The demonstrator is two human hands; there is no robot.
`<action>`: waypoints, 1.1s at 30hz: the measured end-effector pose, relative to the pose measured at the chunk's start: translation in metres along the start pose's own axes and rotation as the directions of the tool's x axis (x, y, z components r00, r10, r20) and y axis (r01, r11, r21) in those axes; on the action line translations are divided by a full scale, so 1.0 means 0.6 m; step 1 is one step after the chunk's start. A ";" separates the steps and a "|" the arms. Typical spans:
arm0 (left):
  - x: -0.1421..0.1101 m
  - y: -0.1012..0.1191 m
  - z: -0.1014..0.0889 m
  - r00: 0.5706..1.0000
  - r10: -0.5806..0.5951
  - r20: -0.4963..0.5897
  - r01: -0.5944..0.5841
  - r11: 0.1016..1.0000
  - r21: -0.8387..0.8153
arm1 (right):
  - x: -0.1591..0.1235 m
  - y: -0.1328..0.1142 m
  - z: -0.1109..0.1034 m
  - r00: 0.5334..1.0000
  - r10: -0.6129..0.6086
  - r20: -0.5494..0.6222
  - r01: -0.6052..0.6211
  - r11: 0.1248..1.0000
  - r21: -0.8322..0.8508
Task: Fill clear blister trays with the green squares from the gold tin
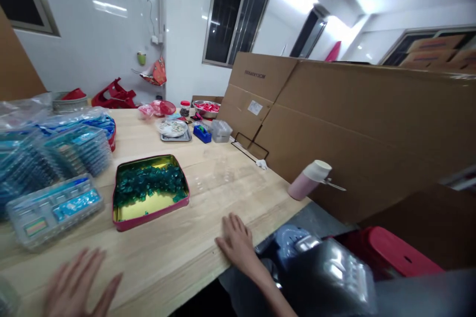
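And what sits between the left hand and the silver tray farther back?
In the head view, the open tin holding dark green pieces lies between the left hand and the silver tray.

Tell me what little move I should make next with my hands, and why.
I'd probably reach your left hand forward to the open tin: its teal pieces lie loose and uncovered just ahead, and that hand's fingers are spread and seem to hold nothing. Your right hand looks free too.
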State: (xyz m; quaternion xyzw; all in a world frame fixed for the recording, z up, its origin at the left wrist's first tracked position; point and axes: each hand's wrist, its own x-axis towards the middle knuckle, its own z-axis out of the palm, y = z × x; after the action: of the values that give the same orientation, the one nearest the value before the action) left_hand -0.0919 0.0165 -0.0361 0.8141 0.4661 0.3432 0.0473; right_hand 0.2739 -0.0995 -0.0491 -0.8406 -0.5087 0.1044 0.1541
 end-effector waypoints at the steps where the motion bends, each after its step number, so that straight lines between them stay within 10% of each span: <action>1: -0.001 0.026 0.013 0.996 0.085 -0.026 -0.086 0.996 -0.037 | -0.017 -0.019 0.013 0.999 -0.021 0.025 0.019 0.997 0.074; 9: -0.035 0.211 0.129 0.884 0.335 0.325 -0.226 0.916 -0.331 | -0.034 -0.136 0.017 0.950 -0.298 0.091 0.111 0.597 0.794; 14: -0.021 0.232 0.157 0.818 0.205 0.538 -0.111 0.973 -0.201 | 0.096 -0.105 -0.009 0.963 -0.215 -0.163 0.265 0.872 0.412; 18: 0.004 0.220 0.133 0.741 0.160 0.652 -0.065 0.984 -0.168 | 0.133 -0.095 0.008 0.953 -0.286 -0.104 0.284 0.958 -0.031; 23: 0.020 0.163 0.073 0.641 0.251 0.725 -0.062 0.959 -0.277 | 0.047 -0.071 0.029 0.944 -0.297 -0.145 0.273 0.948 -0.164; 28: 0.018 0.126 0.032 0.635 0.319 0.704 -0.054 0.927 -0.370 | -0.051 -0.028 0.058 0.920 -0.364 -0.145 0.352 0.931 -0.097; 33: 0.014 0.151 0.033 0.596 0.294 0.748 -0.069 0.946 -0.316 | -0.089 -0.020 0.124 0.806 -0.583 -0.102 0.576 0.812 -0.089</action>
State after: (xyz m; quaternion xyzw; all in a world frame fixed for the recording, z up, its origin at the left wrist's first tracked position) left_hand -0.0116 -0.0230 -0.0108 0.9116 0.2638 0.0116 0.3149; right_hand 0.2146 -0.1304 -0.1127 -0.6539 -0.7329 -0.0141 0.1873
